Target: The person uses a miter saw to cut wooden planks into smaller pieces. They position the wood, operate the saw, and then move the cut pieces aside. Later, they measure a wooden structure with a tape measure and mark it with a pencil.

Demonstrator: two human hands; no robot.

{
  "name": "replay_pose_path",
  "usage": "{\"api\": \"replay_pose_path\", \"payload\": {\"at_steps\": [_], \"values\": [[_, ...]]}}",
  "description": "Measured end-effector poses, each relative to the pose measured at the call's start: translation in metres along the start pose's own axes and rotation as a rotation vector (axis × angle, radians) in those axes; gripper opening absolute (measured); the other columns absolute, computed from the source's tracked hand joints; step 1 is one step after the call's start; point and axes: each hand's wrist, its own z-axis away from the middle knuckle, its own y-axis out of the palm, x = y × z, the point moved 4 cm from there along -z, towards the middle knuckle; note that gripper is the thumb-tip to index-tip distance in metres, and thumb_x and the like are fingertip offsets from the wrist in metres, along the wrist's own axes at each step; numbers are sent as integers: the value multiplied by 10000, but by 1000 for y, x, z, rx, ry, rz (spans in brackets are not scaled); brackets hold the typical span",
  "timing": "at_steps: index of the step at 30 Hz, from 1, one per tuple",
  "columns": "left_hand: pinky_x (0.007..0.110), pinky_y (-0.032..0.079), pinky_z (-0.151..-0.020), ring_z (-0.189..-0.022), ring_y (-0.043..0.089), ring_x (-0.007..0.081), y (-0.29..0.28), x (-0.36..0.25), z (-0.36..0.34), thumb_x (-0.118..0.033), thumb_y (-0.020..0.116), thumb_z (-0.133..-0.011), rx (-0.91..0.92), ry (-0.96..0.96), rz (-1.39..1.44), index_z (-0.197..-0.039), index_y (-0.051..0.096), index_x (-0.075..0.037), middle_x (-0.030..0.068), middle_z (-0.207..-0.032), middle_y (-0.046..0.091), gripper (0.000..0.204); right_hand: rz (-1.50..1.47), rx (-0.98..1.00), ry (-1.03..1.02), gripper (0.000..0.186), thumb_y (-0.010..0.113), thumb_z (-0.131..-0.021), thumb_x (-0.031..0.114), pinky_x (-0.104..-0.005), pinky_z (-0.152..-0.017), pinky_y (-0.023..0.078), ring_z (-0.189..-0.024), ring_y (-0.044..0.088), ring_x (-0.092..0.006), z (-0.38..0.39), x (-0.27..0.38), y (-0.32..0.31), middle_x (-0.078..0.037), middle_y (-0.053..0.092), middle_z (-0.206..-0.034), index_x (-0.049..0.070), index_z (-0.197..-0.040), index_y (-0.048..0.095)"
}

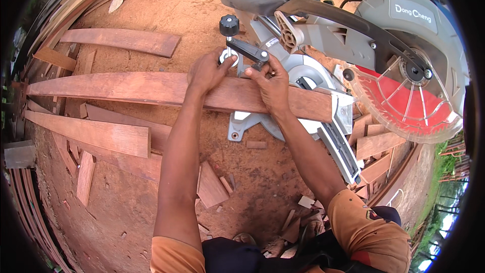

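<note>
A long reddish-brown wooden board [151, 87] lies across the base of a miter saw [305, 68]. Above the board's far edge is a hold-down clamp [245, 48] with a black knob and a pale round foot. My left hand [208, 72] rests over the board, its fingers closed around the clamp's foot. My right hand [274, 85] lies across the board farther right, thumb and fingers curled at the end of the clamp's arm. The saw's red blade [404, 101], behind a clear guard, stands raised at the right, beyond the board's end.
Several cut boards [101, 131] lie on the dirt to the left, and another board [126, 40] is farther back. Offcuts [376, 146] are heaped below the blade. Near my feet are smaller scraps [212, 184]. A trowel-like tool [117, 3] lies at the back left.
</note>
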Motion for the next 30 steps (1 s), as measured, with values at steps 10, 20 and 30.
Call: {"api": "replay_pose_path", "payload": {"at_steps": [10,20,30], "values": [[486,532,-893,-1039,706,368,-2,3,1,-636,603,-939,-17,4,-24,-1277,689,-105,189,-1045,751,636,434,-123,-171,472,946,-737,327,-248,-571,466,-596,557,-82,18,40,-14,-4,615,-661,56,-983,648],[482,538,-880,-1026,712,368,-6,-1,6,-608,634,-926,-56,9,-3,-1258,715,-108,186,-1034,758,605,501,-184,-19,423,744,-969,375,-254,-504,366,-541,476,-65,19,49,8,25,548,-588,26,-749,649],[503,539,-866,-996,711,397,-4,3,2,-570,671,-903,-71,44,27,-1237,711,-73,222,-1003,747,600,-43,-217,290,433,579,-1066,403,-237,-490,277,-524,357,-43,23,31,23,53,459,-599,18,-884,661]]}}
